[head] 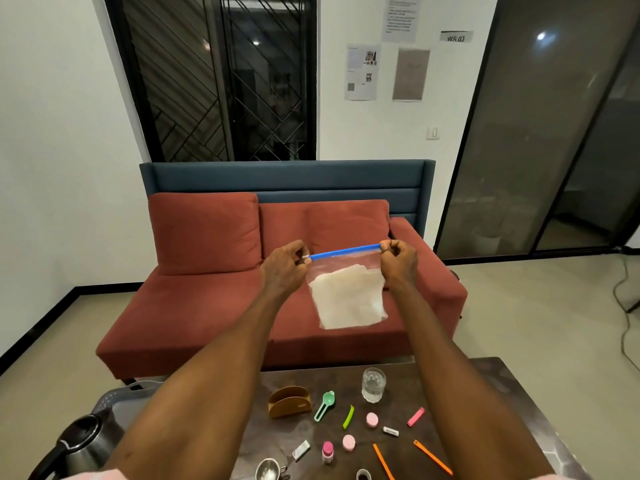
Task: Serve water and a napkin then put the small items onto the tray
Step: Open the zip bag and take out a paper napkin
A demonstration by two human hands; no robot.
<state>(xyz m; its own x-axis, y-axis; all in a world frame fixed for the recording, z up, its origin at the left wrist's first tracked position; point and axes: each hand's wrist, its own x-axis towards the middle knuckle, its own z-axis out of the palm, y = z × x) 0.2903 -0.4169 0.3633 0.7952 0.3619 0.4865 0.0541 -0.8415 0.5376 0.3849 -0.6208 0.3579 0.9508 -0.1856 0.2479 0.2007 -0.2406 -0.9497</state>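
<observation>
Head view: zip bag (348,292) upright, blue seal (344,252) horizontal between pinching hands.

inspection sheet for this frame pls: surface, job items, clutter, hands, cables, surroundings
Surface: dark coffee table, small items spread over it.
Job's things: zip bag with white napkins inside, held up in the air; glass of water and empty napkin holder on the table; grey tray at left, kettle on it.
Clutter: green scoop, pink caps, orange sticks.
Hands: left hand and right hand each pinch an end of the bag's blue seal.
Cables: black cable on the floor at right.
Surroundings: red sofa, papers on wall.
</observation>
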